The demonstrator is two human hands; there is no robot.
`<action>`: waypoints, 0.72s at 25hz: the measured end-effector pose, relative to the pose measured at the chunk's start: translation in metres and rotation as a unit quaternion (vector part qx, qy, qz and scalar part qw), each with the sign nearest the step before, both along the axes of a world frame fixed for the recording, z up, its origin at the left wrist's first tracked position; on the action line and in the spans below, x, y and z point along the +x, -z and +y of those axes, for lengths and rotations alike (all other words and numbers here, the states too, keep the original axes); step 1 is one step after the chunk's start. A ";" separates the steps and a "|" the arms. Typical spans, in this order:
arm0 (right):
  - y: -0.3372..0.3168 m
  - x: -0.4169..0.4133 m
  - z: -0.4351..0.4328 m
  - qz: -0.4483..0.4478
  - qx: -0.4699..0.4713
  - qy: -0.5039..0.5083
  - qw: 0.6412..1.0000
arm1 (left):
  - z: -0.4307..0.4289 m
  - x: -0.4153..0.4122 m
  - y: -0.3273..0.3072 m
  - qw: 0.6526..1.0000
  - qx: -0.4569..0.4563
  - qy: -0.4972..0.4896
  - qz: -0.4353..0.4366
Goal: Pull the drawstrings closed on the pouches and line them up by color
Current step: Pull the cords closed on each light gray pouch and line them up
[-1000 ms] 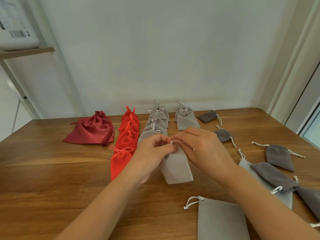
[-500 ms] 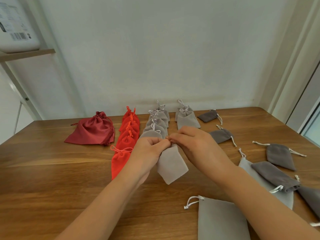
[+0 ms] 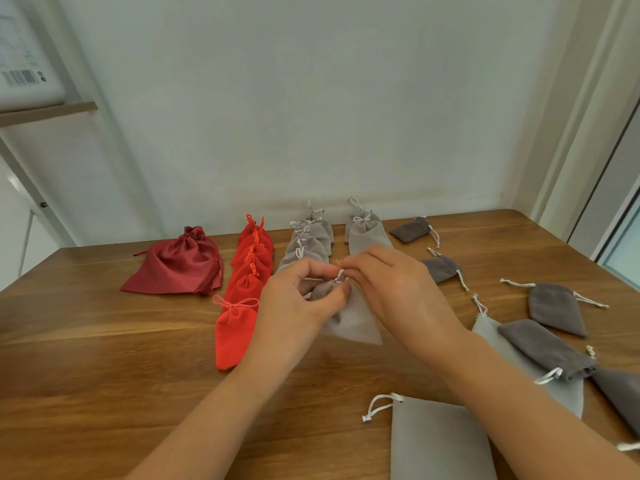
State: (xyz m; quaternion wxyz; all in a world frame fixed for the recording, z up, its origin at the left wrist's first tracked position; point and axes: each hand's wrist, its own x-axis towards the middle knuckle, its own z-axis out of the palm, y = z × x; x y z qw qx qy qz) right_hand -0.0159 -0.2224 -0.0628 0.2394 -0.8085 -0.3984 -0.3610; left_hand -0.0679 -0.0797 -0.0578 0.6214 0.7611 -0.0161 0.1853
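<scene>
Over the worktop (image 3: 104, 375), at the near end of the light grey row (image 3: 308, 244), the left grip (image 3: 294, 299) pinches the light grey pouch (image 3: 353, 323) by its gathered neck while the right grip (image 3: 398, 292) pinches its cord (image 3: 340, 274), apparently bracing it so the pull cinches it.

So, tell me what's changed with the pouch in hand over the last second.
The light grey pouch, wide at the top a second ago, is now gathered tight: the left hand pinches its neck while the right hand holds the drawstring. Both hands kept hold throughout. The red row, grey row and loose dark grey pouches have not moved.
</scene>
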 end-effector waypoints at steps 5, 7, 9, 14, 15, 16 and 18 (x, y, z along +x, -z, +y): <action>0.004 -0.011 0.019 0.110 0.062 0.020 0.992 | 0.004 0.006 0.009 0.996 0.072 -0.056 -0.003; 0.002 -0.016 0.021 0.223 0.075 0.012 0.972 | 0.005 0.006 0.010 0.992 0.105 -0.069 -0.017; 0.000 -0.016 0.020 0.325 0.112 -0.007 0.939 | 0.006 0.006 0.010 0.988 0.129 -0.078 -0.030; -0.003 -0.008 0.012 0.528 0.168 -0.068 0.830 | 0.011 0.006 0.010 0.985 0.158 -0.065 -0.028; -0.005 -0.006 0.009 0.568 0.175 -0.081 0.800 | 0.011 0.007 0.010 0.985 0.158 -0.059 -0.025; -0.007 -0.004 0.006 0.607 0.184 -0.096 0.767 | 0.011 0.006 0.010 0.986 0.157 -0.053 -0.023; -0.011 -0.001 -0.002 0.680 0.208 -0.138 0.689 | 0.009 0.005 0.011 0.987 0.154 -0.046 -0.024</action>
